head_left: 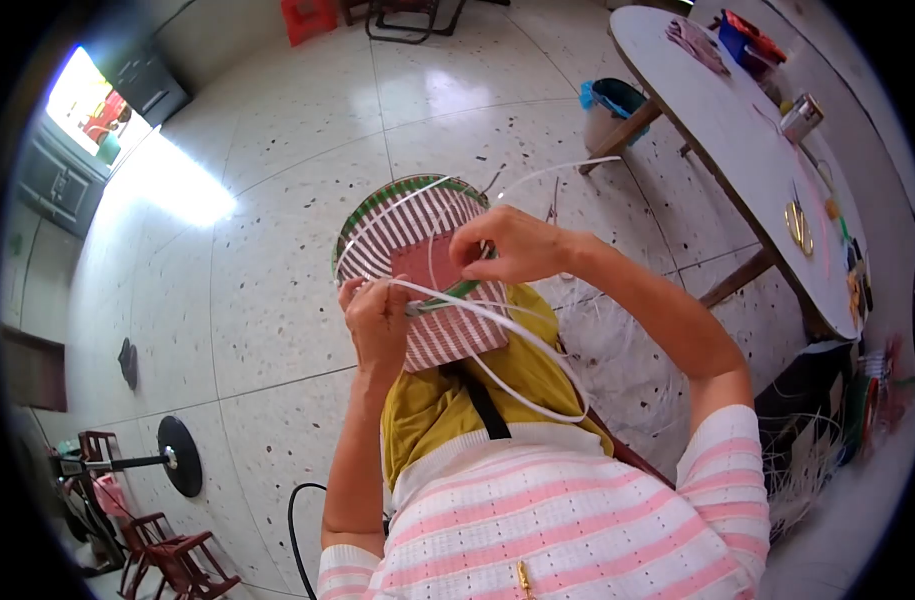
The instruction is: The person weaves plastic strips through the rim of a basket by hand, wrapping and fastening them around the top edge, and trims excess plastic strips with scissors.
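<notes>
Green-rimmed basket (pixel 449 338), near edge (pixel 455 294) in left grip (pixel 375 318), right grip (pixel 512 246) alongside

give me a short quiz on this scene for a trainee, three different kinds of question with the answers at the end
1. Multiple choice: what lies on the long, white-topped wooden table?
a) a red plastic stool
b) scissors with gold-coloured handles
c) a black-framed chair

2. True or false: the left hand is at the rim of the maroon-and-white striped woven basket.

3. Fill in the gap: the pale round bin beside the table has a ____ bag showing at its rim.

Key: 1 b; 2 true; 3 blue
</notes>
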Action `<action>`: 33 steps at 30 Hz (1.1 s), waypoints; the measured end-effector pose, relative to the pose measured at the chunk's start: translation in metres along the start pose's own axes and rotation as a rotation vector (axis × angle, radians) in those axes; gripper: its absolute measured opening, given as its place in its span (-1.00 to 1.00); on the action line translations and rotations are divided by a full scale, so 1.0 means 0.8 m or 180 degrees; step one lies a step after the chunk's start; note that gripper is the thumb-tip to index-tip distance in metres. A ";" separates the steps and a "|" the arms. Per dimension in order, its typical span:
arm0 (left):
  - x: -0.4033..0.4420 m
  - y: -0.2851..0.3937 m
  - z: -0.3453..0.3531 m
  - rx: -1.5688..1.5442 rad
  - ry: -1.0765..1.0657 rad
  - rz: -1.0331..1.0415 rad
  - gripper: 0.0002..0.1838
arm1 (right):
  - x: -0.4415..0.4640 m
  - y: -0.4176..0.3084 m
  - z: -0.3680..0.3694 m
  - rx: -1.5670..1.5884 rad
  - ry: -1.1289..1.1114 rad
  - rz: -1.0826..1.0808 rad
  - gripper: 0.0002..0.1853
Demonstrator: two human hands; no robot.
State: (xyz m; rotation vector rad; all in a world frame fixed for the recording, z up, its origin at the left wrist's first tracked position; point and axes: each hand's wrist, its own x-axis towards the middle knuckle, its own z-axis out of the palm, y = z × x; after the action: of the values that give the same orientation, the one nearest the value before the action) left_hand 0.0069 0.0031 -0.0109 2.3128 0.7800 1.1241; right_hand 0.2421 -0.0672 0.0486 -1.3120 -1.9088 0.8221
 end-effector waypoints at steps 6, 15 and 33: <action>0.000 -0.014 0.000 -0.0061 0.0153 -0.0007 -0.55 | 0.037 -0.009 -0.007 -0.0218 -0.0825 0.0250 -0.78; -0.008 -0.006 -0.004 -0.0045 0.0139 0.0161 -0.52 | 0.049 -0.016 0.002 0.0485 -0.1421 0.1141 -0.79; -0.004 -0.011 -0.002 -0.0014 -0.0087 0.0119 -0.62 | 0.060 -0.021 0.025 -0.0106 -0.1348 0.1781 -0.89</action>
State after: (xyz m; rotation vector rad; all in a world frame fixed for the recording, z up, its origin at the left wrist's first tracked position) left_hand 0.0011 0.0077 -0.0173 2.3432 0.7266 1.1065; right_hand 0.2039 -0.0289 0.0586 -1.8455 -1.8791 1.4460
